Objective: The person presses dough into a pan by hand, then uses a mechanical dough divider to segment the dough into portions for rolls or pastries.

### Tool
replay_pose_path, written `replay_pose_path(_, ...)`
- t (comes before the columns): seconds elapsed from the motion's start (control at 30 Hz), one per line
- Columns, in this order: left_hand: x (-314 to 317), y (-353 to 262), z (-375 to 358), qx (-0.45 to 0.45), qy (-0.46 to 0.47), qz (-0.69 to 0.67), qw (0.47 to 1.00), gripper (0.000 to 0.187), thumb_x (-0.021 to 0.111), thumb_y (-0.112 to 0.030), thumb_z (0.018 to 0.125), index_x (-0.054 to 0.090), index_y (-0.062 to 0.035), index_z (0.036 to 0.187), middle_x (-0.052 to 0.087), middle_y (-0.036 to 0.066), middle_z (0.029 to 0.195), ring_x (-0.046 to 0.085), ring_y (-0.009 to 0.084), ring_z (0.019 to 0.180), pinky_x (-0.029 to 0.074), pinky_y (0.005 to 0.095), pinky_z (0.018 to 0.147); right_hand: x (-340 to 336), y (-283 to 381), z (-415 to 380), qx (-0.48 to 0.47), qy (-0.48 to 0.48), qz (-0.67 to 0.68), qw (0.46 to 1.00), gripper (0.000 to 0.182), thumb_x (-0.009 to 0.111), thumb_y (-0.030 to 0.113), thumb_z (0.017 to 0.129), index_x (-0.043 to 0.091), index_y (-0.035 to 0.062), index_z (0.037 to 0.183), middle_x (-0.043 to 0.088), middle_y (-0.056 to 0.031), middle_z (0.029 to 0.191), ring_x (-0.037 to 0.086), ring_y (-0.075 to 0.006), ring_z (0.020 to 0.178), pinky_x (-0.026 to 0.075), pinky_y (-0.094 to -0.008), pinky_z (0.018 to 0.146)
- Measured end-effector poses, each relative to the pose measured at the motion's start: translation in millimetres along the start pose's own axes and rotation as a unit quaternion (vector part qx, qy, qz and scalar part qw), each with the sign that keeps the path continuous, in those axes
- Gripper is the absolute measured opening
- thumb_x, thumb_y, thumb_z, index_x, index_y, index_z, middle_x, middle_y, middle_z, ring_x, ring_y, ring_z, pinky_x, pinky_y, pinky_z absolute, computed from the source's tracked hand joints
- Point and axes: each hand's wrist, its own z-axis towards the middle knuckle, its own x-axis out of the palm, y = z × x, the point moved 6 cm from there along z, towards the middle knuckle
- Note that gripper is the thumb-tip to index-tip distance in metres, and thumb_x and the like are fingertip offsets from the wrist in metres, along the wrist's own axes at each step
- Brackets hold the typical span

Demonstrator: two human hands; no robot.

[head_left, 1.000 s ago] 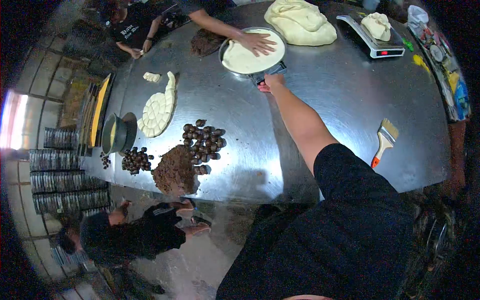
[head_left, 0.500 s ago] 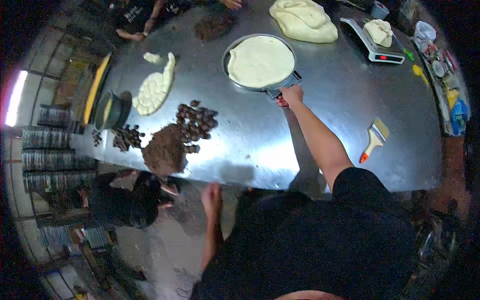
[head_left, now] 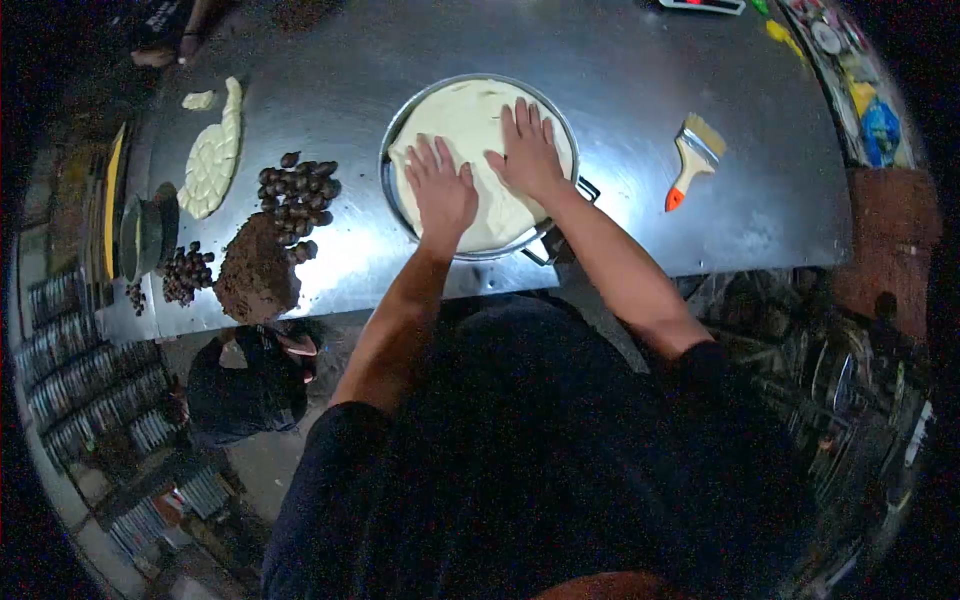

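Note:
A round metal pan with latch-like pieces at its lower right rim stands on the steel table near its front edge. Pale dough fills the pan nearly to the rim. Flat on the left part of the dough lies my left hand, its fingers spread. My right hand rests on the upper right part, palm down with fingers apart. Neither hand holds anything.
Dark brown filling and dark balls lie left of the pan. Farther left are a piece of segmented dough and a dark bowl. A brush lies to the right. People are at the left edges.
The pan with the dough now sits nearer to me. My right hand has let go of its side and moved onto the dough. My left hand has come up from beside my body onto it.

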Motion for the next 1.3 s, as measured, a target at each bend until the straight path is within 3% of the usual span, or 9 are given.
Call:
replay_pose_path(0.4,-4,36,2,-0.092,0.208,-0.071,0.971,0.102,0.04,-0.078,0.077,0.014,-0.011,0.149,-0.002,0.031,0.15,-0.005,0.0555,0.135,0.005,0.0645,0.107,20,-19,-9,0.049,0.052,-0.106,0.992,0.079,0.039,0.056,0.089,0.017,0.01,0.148,0.003,-0.0187,0.155,-0.003,-0.0352,0.143,-0.003,-0.0504,0.113)
replay_pose_path(0.47,-8,23,-38,0.125,0.076,0.022,0.989,0.114,0.042,-0.083,0.072,0.01,-0.0053,0.148,-0.005,0.037,0.146,-0.005,0.0577,0.134,0.007,0.0672,0.105,11,-23,0,0.03,0.078,-0.114,0.99,0.079,0.038,0.057,0.088,0.017,0.0115,0.149,0.003,-0.0165,0.155,-0.002,-0.034,0.143,-0.002,-0.0493,0.114)
replay_pose_path(0.6,-18,-9,-61,-0.103,0.212,0.079,0.969,0.121,0.04,-0.086,0.069,0.007,-0.0011,0.148,-0.006,0.041,0.144,-0.007,0.0657,0.128,0.005,0.0697,0.103,9,-5,43,-0.121,0.253,-0.042,0.959,0.078,0.053,0.043,0.084,0.022,0.0093,0.147,0.01,-0.0162,0.154,0.007,-0.035,0.142,0.008,-0.0481,0.114)
replay_pose_path(0.7,-30,-21,-74,-0.119,0.235,0.073,0.962,0.117,0.041,-0.084,0.071,0.008,-0.0007,0.147,-0.005,0.043,0.143,-0.001,0.0683,0.125,0.015,0.0713,0.099,-7,9,12,-0.048,-0.054,-0.038,0.997,0.072,0.053,0.034,0.085,0.024,0.0104,0.146,0.017,-0.0214,0.151,0.019,-0.041,0.138,0.016,-0.0508,0.112)
replay_pose_path(0.87,-60,-20,-25,-0.037,0.424,0.068,0.902,0.092,0.046,-0.072,0.079,0.04,0.0003,0.134,0.039,0.033,0.136,0.047,0.0484,0.118,0.04,0.0572,0.094,0,2,-4,-0.029,0.093,-0.053,0.994,0.069,0.054,0.029,0.083,0.028,0.0085,0.144,0.018,-0.0243,0.15,0.018,-0.0443,0.137,0.017,-0.0552,0.111)
replay_pose_path(0.93,-69,-15,9,-0.122,0.415,-0.007,0.902,0.072,0.05,-0.06,0.084,0.049,0.0004,0.124,0.048,0.025,0.132,0.056,0.0385,0.111,0.045,0.0538,0.091,13,-8,10,-0.041,0.188,-0.05,0.98,0.069,0.054,0.026,0.082,0.028,0.0075,0.144,0.018,-0.0244,0.149,0.017,-0.0445,0.137,0.017,-0.0554,0.111)
replay_pose_path(1.0,-34,-9,5,-0.084,0.301,0.017,0.95,0.064,0.047,-0.048,0.09,0.044,0.0012,0.131,0.037,0.026,0.14,0.044,0.0414,0.124,0.037,0.0542,0.1,0,-18,14,0.015,-0.063,0.189,0.98,0.068,0.053,0.018,0.081,0.028,0.005,0.143,0.019,-0.0246,0.149,0.019,-0.0457,0.136,0.017,-0.0563,0.11)
replay_pose_path(1.07,-11,-13,1,0.094,-0.027,0.113,0.989,0.061,0.042,-0.04,0.094,0.035,0.0012,0.138,0.023,0.027,0.147,0.025,0.041,0.136,0.023,0.0545,0.108,10,16,-21,0.031,-0.103,0.0,0.994,0.063,0.052,0.018,0.084,0.03,0.0023,0.141,0.024,-0.0276,0.145,0.022,-0.0439,0.135,0.018,-0.0578,0.108)
replay_pose_path(1.3,-11,16,7,-0.007,-0.042,0.062,0.997,0.068,0.036,-0.049,0.094,0.026,-0.0042,0.145,0.011,0.026,0.151,0.006,0.0495,0.138,0.008,0.063,0.108,20,8,-9,0.052,-0.051,-0.047,0.996,0.066,0.046,0.036,0.088,0.027,0.0077,0.145,0.015,-0.0263,0.15,0.014,-0.0395,0.14,0.009,-0.0559,0.111)
